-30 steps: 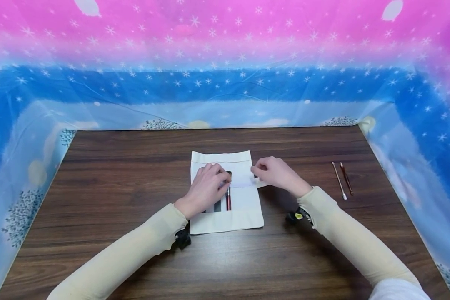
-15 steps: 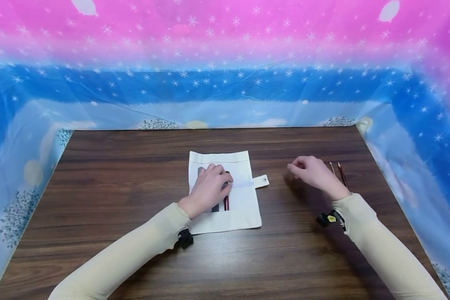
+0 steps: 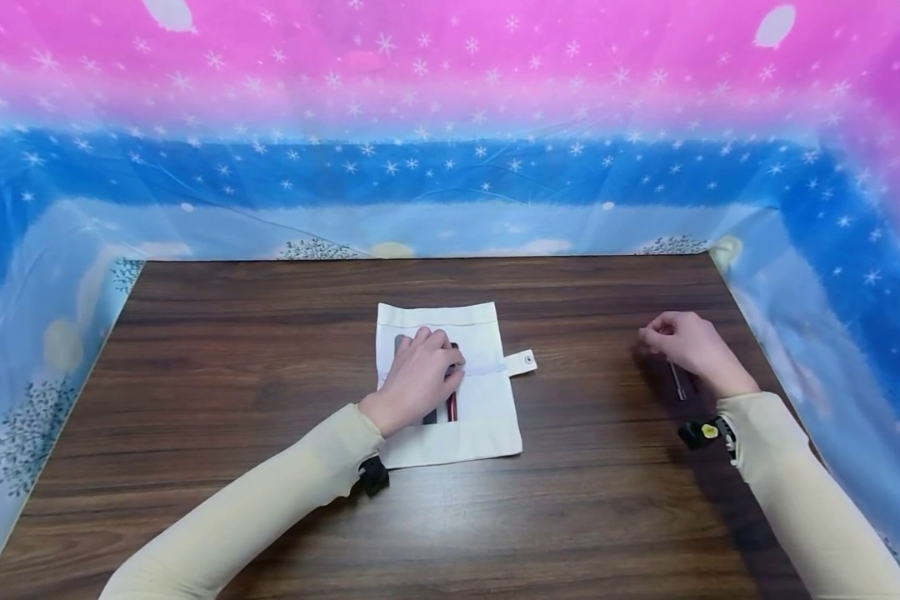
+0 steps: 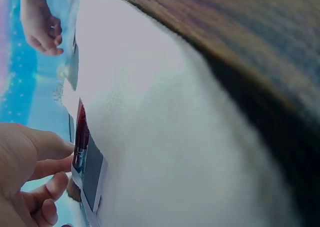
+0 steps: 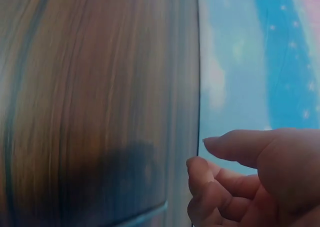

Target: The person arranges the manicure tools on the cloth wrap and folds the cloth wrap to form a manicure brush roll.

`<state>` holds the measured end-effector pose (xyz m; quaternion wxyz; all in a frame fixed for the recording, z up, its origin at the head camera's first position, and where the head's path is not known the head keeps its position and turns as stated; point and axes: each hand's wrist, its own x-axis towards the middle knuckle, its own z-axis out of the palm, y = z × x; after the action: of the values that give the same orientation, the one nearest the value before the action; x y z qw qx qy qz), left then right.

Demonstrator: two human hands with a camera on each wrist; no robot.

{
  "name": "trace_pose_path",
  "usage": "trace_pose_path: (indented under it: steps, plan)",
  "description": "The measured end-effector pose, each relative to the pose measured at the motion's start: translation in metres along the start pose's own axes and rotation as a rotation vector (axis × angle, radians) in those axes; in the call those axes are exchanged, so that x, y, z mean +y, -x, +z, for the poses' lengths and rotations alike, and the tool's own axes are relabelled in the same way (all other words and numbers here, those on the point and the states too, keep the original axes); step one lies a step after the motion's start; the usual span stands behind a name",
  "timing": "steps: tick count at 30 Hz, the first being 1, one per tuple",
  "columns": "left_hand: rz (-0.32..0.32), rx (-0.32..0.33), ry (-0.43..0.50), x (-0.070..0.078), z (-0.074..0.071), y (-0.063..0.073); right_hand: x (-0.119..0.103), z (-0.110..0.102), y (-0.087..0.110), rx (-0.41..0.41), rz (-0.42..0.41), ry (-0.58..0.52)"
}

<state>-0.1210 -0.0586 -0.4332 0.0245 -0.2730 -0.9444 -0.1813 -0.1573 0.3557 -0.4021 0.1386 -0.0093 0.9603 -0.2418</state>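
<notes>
A white fabric tool pouch lies unfolded on the table. In it are a brush with a dark red handle and a flat grey strip. My left hand rests over the pouch; the left wrist view shows its loosely bent fingertips beside the brush's metal collar and a pale band. At the right, my right hand hovers with loosely bent fingers and nothing between them. Below it shows part of a thin metal tool; the second slim tool is mostly hidden by the hand.
A strap with a metal snap sticks out from the pouch's right side. The dark wooden table is walled at the back and sides by a patterned cloth.
My right hand has let go of the pouch's strap and moved right, over the two slim tools. My left hand stays on the pouch.
</notes>
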Motion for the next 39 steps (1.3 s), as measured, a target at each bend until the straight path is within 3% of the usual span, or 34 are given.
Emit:
trace_pose_path:
  steps: [6,12,18,25,32,39]
  plan:
    - [0.008,-0.012,-0.010,0.000,-0.002,0.001,0.018,-0.003,0.001,0.069,0.066,0.113]
    - [0.027,-0.043,0.003,-0.002,-0.011,0.002,0.024,-0.001,0.003,0.083,0.135,0.160]
    - [0.028,-0.110,0.012,-0.001,-0.020,-0.002,0.027,0.000,0.003,0.075,0.141,0.181]
    - [0.013,-0.162,-0.030,0.006,-0.019,-0.006,0.028,0.001,0.002,0.074,0.142,0.189]
    - [0.015,-0.133,-0.074,0.009,-0.011,-0.010,0.029,0.006,-0.001,0.066,0.146,0.168]
    - [0.012,-0.102,-0.061,0.009,-0.007,-0.011,0.026,0.007,-0.002,0.060,0.126,0.156]
